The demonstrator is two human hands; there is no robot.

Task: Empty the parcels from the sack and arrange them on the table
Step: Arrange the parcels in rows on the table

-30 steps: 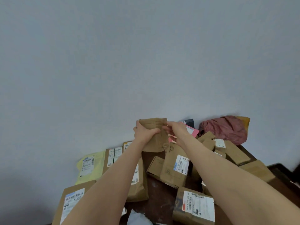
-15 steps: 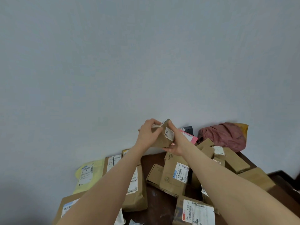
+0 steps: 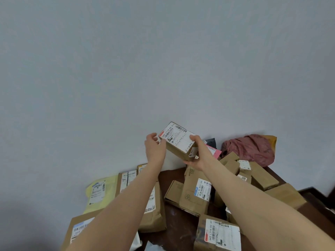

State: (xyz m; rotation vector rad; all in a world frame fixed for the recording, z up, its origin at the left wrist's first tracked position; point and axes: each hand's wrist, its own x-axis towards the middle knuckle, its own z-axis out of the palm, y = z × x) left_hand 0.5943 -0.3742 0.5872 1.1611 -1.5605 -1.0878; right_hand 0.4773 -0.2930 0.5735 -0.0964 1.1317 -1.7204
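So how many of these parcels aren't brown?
3: a yellow mailer at the left against the wall, a pink one beside the right hand, and a dark one just behind that. More may be hidden under the pile.

Crowded table, narrow bare lane

A bare lane of the table (image 3: 172,175) is left between the brown bag parcel (image 3: 154,212) and the flat box (image 3: 174,190), reaching the wall (image 3: 163,78). The right side is blocked by stacked boxes (image 3: 262,176) and a red cloth bundle (image 3: 252,149), the left by a yellow mailer (image 3: 100,193), and the near edge by a labelled carton (image 3: 220,235). Above the lane, room is taken by the held box (image 3: 178,142), gripped by the left hand (image 3: 155,150) and right hand (image 3: 200,154).
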